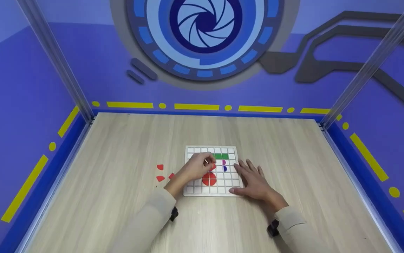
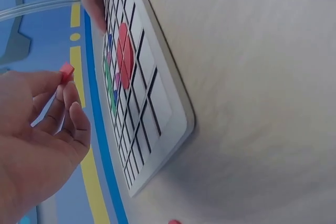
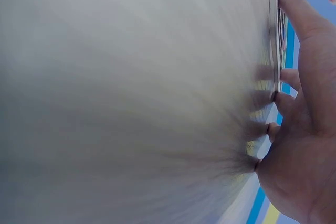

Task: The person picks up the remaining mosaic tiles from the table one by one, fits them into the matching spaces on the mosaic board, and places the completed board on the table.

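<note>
A white grid board (image 1: 195,192) lies flat on the table. On it are a red circle of quarter pieces (image 1: 209,179), a green strip (image 1: 221,156) and small pink and blue pieces (image 1: 225,168). My left hand (image 1: 195,166) is over the board and pinches a red quarter-circle tile (image 2: 66,72) between thumb and index finger, raised above the grid in the left wrist view. My right hand (image 1: 254,181) rests with spread fingers at the board's right side, thumb on its lower right corner and some fingertips on the table.
Several loose red tiles (image 1: 160,167) lie on the table left of the board, one partly behind my left wrist. The wooden table (image 1: 131,140) is bounded by blue printed walls (image 1: 82,70) at the back and sides, with clear corner posts (image 1: 367,66).
</note>
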Demonstrator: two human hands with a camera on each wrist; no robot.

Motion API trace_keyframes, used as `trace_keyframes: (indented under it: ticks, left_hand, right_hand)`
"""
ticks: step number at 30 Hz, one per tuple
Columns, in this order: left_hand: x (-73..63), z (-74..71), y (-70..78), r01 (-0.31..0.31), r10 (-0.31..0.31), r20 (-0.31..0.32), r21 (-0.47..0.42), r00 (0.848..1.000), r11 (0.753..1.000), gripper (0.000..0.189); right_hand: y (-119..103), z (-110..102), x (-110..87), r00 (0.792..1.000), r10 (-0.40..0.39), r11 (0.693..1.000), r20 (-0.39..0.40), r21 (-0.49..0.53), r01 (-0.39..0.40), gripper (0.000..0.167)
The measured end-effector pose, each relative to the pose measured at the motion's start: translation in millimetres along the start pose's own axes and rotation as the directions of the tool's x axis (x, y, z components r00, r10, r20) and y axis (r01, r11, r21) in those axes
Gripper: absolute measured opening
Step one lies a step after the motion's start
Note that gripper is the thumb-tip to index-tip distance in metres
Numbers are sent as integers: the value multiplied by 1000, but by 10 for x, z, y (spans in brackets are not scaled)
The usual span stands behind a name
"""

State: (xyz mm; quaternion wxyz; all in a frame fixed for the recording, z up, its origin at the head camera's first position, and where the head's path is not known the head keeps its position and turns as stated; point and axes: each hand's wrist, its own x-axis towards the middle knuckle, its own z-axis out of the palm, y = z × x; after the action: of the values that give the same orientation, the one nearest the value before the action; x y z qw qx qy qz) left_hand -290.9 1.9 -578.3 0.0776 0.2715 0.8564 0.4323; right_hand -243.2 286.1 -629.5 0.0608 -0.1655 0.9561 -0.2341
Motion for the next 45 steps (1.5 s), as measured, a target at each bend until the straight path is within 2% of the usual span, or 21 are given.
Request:
trace_keyframes:
  ticks: [11, 19, 31, 45]
  left_hand:
    - [151, 285, 20, 41, -40, -11, 134, 999, 990, 10]
    - [200, 407, 15, 61, -66, 23, 179, 998, 982, 10]
    - [179, 462, 87, 108, -115, 25, 185, 993, 977, 11]
    - [182, 521, 130, 83, -96, 23, 330, 995, 940, 11]
  right_hand:
    - [17, 0, 20, 1000, -14, 1000, 6, 4, 14, 107]
    - [15, -14, 12, 1000, -13, 1000, 8, -3, 13, 108]
    - [12, -14, 2, 1000, -9, 1000, 2, 4, 9, 108]
    - [9, 2, 11, 1000, 10, 1000, 4, 3, -10, 108]
